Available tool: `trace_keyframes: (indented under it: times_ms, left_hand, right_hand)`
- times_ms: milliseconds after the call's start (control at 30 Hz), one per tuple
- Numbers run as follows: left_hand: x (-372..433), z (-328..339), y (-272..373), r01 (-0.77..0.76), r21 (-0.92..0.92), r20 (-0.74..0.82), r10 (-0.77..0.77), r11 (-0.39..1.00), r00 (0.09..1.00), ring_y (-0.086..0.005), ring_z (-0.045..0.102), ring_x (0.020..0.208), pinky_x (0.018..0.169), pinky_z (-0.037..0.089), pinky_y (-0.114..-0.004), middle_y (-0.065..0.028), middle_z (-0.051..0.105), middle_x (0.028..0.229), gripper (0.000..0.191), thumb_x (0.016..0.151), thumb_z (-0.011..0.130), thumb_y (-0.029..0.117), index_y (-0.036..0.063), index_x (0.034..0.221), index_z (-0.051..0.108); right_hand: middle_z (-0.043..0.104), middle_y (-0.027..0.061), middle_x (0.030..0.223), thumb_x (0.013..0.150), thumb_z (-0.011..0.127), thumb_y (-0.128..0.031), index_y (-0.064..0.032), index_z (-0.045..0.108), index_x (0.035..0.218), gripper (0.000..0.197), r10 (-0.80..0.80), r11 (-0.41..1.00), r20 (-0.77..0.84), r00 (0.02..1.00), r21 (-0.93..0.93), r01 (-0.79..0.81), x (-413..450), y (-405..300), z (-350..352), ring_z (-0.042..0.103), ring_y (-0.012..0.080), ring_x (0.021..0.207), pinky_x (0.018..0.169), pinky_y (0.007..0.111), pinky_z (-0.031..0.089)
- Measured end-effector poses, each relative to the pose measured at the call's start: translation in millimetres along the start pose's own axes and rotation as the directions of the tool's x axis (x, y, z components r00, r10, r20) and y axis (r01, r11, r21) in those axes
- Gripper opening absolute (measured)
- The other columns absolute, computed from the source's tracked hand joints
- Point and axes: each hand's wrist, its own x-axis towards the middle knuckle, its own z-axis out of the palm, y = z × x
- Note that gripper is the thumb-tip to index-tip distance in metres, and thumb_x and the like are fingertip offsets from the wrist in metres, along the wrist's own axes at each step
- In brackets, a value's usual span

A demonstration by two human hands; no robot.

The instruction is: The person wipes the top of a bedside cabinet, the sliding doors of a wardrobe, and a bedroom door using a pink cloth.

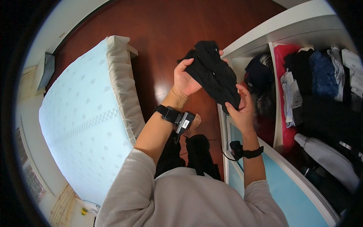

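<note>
A folded black cloth garment (212, 73) is held up between both hands, above the floor and close to the wardrobe's edge. My left hand (185, 76) supports its left side, the thumb lying over the fabric and the palm under it. My right hand (241, 107) grips the lower right corner between thumb and fingers. More fingertips show behind the garment's upper right edge; whose hand they belong to is partly hidden by the cloth. Small pale marks show on the black fabric. Each wrist bears a strapped black device.
At the right stands a white wardrobe (276, 124) with folded clothes, a red item (287, 142), blue folded fabric (324, 73) and a grey garment (326, 156). Its light-blue sliding door (286, 187) is below. A bed with a pale blue cover (88, 107) stands left, dark-red wooden floor (170, 25) between.
</note>
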Motion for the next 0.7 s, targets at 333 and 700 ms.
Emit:
trace_keyframes:
  times_ms: [333, 700]
  left_hand:
    - [-21.2, 60.7, 33.7, -0.1, -0.029, 0.022, 0.1, 0.995, 0.995, -0.0354, 0.04, 0.123, 0.106, 0.029, -0.048, -0.0189, 0.043, 0.134, 0.058, 0.077, 0.044, 0.018, -0.0015, 0.131, 0.038]
    - [-25.2, 119.3, 52.1, -0.011, 0.732, -0.183, 0.212, 0.681, 0.96, -0.0189, 0.047, 0.113, 0.1, 0.034, -0.034, -0.005, 0.051, 0.125, 0.042, 0.093, 0.05, 0.025, 0.0033, 0.13, 0.047]
  right_hand:
    - [0.057, 0.0187, 0.114, 0.082, 0.062, 0.0, -0.002, 0.027, 0.137, 0.065, 0.064, 0.992, 0.134, 0.989, 0.097, -0.078, 7.4, -59.2, -5.6, 0.057, 0.0196, 0.104, 0.088, 0.028, 0.045]
    - [0.061, 0.0109, 0.104, 0.083, 0.062, 0.0, 0.0027, 0.05, 0.112, 0.032, -0.06, 0.993, -0.217, 0.974, 0.09, 0.081, -4.2, -125.5, -29.4, 0.059, 0.0127, 0.09, 0.077, 0.023, 0.048]
